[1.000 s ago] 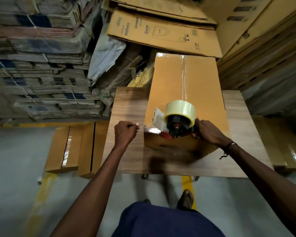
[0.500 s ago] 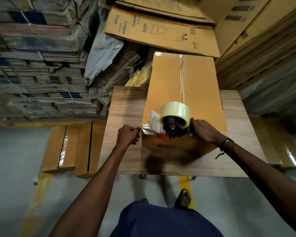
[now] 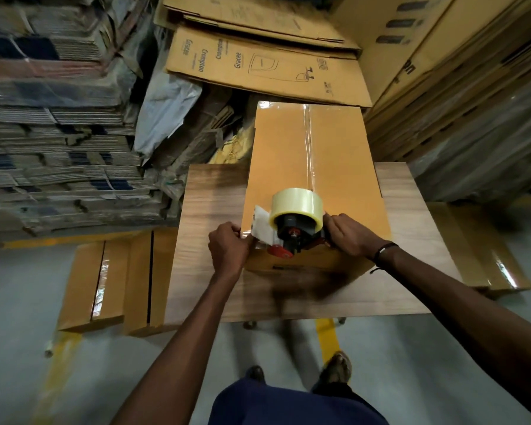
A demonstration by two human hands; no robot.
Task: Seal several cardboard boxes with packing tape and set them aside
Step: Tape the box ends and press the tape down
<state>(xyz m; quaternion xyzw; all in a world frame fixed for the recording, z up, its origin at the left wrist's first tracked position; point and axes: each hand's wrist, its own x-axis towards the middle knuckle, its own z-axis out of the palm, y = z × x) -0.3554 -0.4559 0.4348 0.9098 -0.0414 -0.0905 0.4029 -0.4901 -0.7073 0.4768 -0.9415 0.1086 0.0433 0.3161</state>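
A long cardboard box [image 3: 307, 167] is laid on a wooden table [image 3: 209, 204], with a strip of clear tape [image 3: 309, 142] run along its top seam. A tape dispenser [image 3: 292, 222] is stood at the near end of the box. Its handle is gripped by the curled fingers of the right hand [image 3: 348, 233]. The loose tape end at the dispenser's front is pinched by the left hand [image 3: 227, 250]. Two more boxes [image 3: 104, 286] are laid on the floor beside the table's left edge.

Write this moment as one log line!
step: taping box | right hand: holds tape dispenser | left hand: pinches tape end
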